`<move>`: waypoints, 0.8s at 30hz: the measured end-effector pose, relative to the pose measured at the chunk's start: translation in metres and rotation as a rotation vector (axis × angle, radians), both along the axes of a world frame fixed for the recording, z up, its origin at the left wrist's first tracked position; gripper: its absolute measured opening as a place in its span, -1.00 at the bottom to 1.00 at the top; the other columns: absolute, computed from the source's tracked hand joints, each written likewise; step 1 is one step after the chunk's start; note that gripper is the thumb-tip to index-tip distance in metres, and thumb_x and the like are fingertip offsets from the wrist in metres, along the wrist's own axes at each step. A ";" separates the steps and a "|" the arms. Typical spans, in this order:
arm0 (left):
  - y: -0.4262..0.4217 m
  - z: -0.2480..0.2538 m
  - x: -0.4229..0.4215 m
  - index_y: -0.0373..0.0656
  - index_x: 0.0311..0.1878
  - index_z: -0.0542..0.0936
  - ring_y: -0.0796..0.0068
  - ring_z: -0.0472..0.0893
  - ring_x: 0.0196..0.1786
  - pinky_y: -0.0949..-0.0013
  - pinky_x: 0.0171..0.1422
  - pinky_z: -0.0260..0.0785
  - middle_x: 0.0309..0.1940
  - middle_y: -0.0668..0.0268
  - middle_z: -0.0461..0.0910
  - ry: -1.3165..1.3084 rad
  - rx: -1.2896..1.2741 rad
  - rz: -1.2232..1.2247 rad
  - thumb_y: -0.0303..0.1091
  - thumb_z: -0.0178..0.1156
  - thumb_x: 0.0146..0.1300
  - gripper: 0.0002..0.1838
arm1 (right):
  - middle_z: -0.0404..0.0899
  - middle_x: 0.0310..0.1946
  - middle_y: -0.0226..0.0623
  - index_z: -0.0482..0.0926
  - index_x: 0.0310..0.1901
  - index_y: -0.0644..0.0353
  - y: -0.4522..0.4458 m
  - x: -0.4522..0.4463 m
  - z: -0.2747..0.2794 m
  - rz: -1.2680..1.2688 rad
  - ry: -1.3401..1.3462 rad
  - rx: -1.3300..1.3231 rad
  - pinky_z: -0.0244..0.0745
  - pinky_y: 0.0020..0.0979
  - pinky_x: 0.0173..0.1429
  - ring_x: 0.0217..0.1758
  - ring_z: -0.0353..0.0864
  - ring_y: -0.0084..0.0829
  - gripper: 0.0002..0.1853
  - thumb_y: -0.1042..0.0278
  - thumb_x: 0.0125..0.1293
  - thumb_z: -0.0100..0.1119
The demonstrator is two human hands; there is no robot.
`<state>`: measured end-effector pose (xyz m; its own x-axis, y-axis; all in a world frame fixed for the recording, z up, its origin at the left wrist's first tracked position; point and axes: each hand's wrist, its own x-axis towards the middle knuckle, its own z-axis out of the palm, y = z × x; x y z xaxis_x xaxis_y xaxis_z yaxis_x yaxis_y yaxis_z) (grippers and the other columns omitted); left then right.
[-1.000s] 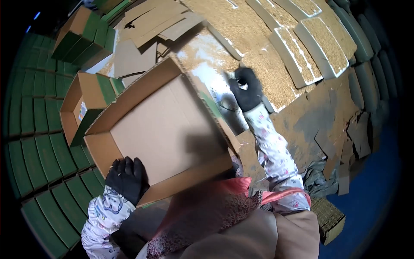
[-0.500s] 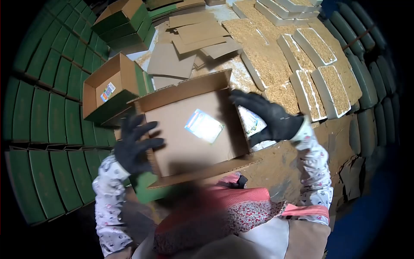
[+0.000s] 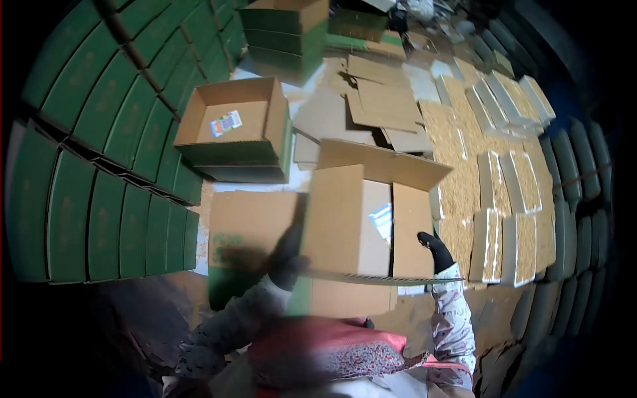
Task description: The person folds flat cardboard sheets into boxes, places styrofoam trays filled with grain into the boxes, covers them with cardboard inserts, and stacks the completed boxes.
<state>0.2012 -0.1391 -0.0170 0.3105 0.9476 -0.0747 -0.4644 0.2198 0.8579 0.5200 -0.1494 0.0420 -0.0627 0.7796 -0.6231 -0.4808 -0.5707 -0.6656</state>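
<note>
Carton (image 3: 377, 255), gap between flaps (image 3: 335, 219) — right hand (image 3: 437, 251) gripping edge, left hand (image 3: 286, 260) alongside, grip unclear

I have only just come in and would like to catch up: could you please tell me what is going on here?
A person is handling an open cardboard box: the gloved right hand grips one side; the left hand, blurred, is at the other. Its side panels lean inward, a printed card showing between them. Another open box sits to the left.
</note>
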 end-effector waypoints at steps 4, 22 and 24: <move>0.073 0.012 -0.040 -0.35 0.04 0.34 0.35 0.38 0.02 0.35 0.12 0.21 -0.03 0.15 0.39 -0.022 0.096 0.230 -0.50 -0.06 0.13 -0.63 | 0.45 -0.20 -0.25 0.30 0.00 0.32 0.042 0.030 -0.049 -0.186 0.089 0.143 0.41 -0.41 -0.08 -0.19 0.48 -0.38 -0.64 0.37 0.17 -0.07; 0.251 -0.091 -0.257 -0.14 0.14 0.29 0.27 0.25 0.13 0.26 0.26 0.01 0.15 0.23 0.25 0.116 -0.093 0.768 0.19 -0.22 0.17 -0.35 | 0.22 0.05 -0.06 0.06 0.20 0.22 0.298 -0.285 -0.065 -0.062 -0.154 0.604 0.13 -0.43 0.15 0.06 0.29 -0.31 -0.38 0.01 0.21 -0.10; 0.259 -0.096 -0.261 -0.13 0.14 0.29 0.31 0.21 0.14 0.31 0.28 -0.06 0.15 0.28 0.25 -0.164 -0.206 0.784 0.16 -0.27 0.20 -0.38 | 0.19 0.08 -0.06 0.11 0.18 0.16 0.299 -0.276 -0.103 -0.064 -0.575 0.856 0.09 -0.42 0.17 0.10 0.25 -0.28 -0.45 0.08 0.22 -0.11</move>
